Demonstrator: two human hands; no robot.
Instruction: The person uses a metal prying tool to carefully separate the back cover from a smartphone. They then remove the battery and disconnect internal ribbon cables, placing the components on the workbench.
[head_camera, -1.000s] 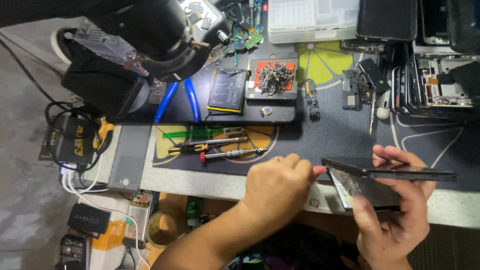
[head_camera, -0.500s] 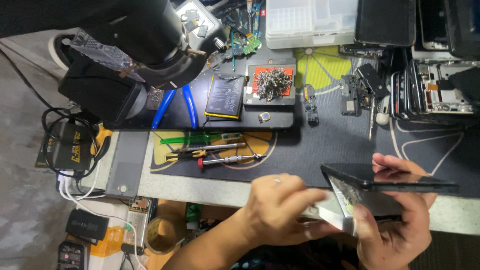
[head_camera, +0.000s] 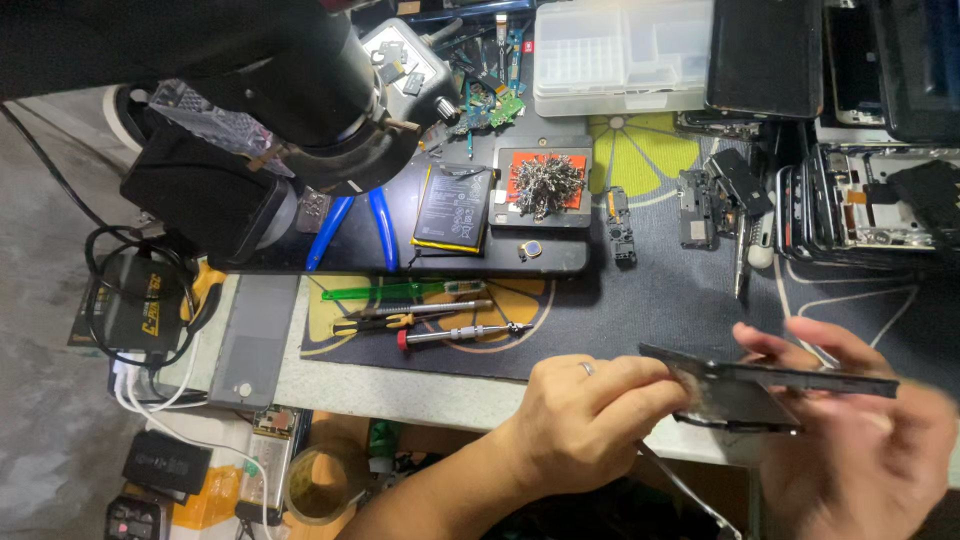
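— What's the bench like?
— I see a dark work mat crowded with parts, screwdrivers at left.
— And the hands?
— My left hand pinches the dark phone panel at its edge over the bench's near edge; my right hand clasps it from beneath.

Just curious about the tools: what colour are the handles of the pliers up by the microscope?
Blue; the pliers show best in the head view.

Two screwdrivers, one flat battery, one blue-handled pliers (partly hidden).
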